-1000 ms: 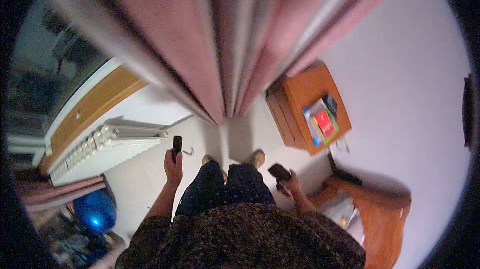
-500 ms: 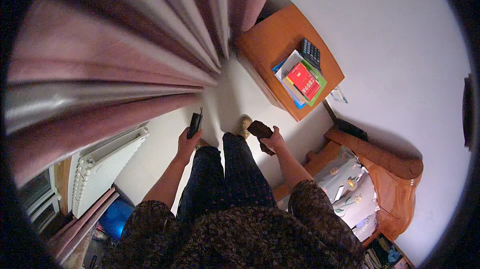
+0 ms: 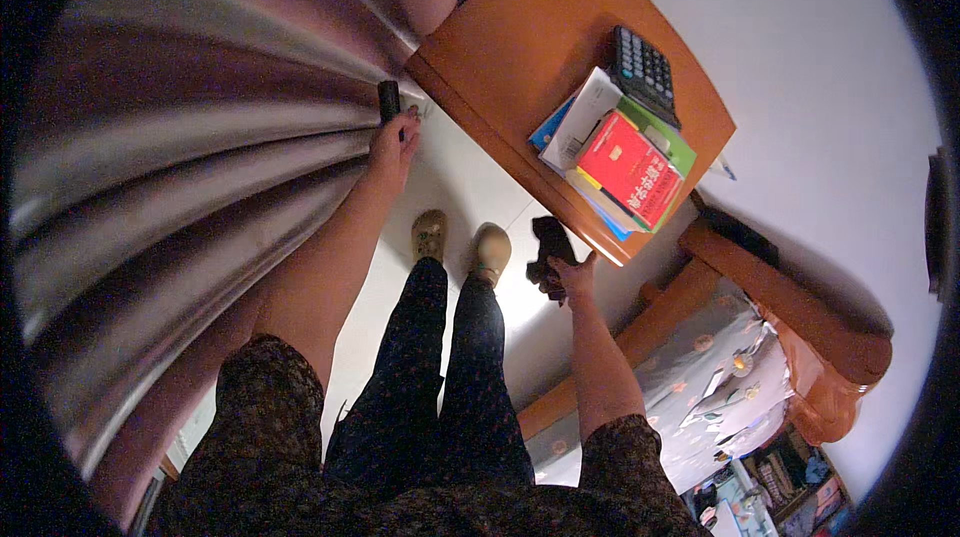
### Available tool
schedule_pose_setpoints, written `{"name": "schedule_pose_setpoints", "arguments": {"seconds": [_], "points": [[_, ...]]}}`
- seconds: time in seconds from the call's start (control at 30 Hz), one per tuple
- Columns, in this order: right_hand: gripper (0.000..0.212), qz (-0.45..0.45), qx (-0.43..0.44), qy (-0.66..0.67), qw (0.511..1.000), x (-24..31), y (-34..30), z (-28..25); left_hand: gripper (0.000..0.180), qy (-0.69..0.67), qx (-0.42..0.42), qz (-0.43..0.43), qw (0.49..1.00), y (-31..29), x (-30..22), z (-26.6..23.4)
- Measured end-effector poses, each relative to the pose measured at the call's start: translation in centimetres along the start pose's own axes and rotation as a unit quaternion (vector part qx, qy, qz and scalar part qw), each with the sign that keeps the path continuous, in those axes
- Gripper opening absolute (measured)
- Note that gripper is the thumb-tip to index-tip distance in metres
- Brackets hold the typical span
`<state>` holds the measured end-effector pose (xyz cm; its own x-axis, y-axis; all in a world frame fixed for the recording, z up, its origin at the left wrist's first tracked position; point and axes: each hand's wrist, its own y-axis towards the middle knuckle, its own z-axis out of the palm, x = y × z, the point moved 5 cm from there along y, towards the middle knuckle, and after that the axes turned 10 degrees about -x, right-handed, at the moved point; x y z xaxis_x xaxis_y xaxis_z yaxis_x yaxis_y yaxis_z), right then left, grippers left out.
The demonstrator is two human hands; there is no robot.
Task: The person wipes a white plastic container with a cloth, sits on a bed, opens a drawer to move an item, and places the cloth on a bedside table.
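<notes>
My left hand (image 3: 396,142) reaches forward beside the pink curtain (image 3: 240,152). Its fingers are closed round a short black bar-shaped object (image 3: 389,103), whose exact kind I cannot make out. Close to the nightstand's near corner, my right hand (image 3: 575,280) grips a crumpled dark brown cloth (image 3: 549,245) that hangs over the floor. Whether its fingers touch the orange-brown wooden nightstand (image 3: 520,27) I cannot tell. On that top lie a red book (image 3: 628,169) over several other books and papers, and a dark calculator (image 3: 645,72).
Below me are my feet in tan shoes (image 3: 490,249) on the pale floor (image 3: 400,277), which has a bright patch of light. To the right stands a bed with a wooden frame (image 3: 800,287) and flowered bedding (image 3: 690,387). A white wall (image 3: 800,87) rises behind the nightstand.
My left hand has moved forward with the black object, up to the curtain. The nightstand appears nearer and larger. My right hand, still holding the cloth, is now by its corner.
</notes>
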<state>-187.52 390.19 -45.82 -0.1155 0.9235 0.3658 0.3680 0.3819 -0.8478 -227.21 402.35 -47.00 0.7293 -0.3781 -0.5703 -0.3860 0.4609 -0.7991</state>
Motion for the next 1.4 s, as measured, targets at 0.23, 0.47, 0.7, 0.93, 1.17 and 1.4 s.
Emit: {"name": "schedule_pose_setpoints", "arguments": {"seconds": [0.23, 0.47, 0.7, 0.93, 1.17, 1.4], "points": [[0.067, -0.153, -0.132, 0.217, 0.955, -0.7, 3.0, 1.0, 0.017, 0.041, -0.020, -0.080, 0.996, 8.5, 1.1, 0.9], [0.055, -0.172, -0.198, 0.143, 0.955, -1.6, 4.9, -0.1, 0.017, 0.656, 0.262, 0.469, 0.530, 9.7, -2.1, 0.9], [0.058, -0.068, -0.130, 0.258, 0.955, 1.1, 2.6, 1.8, 0.025, 0.364, 0.056, 0.039, 0.929, 10.8, 0.3, -0.4], [0.068, -0.091, -0.191, 0.210, 0.954, -0.6, 2.7, 0.9, 0.064, 0.303, 0.120, 0.024, 0.945, 11.6, 0.7, -1.9], [0.083, -0.118, -0.165, 0.193, 0.960, -6.7, -0.5, 2.7, 0.052, 0.292, 0.000, 0.140, 0.946, 6.3, -1.2, -6.6], [0.090, -0.101, -0.142, 0.173, 0.969, -9.0, -3.5, 3.8, 0.046, 0.311, 0.008, 0.154, 0.938, 3.9, -1.4, -9.9]]}}
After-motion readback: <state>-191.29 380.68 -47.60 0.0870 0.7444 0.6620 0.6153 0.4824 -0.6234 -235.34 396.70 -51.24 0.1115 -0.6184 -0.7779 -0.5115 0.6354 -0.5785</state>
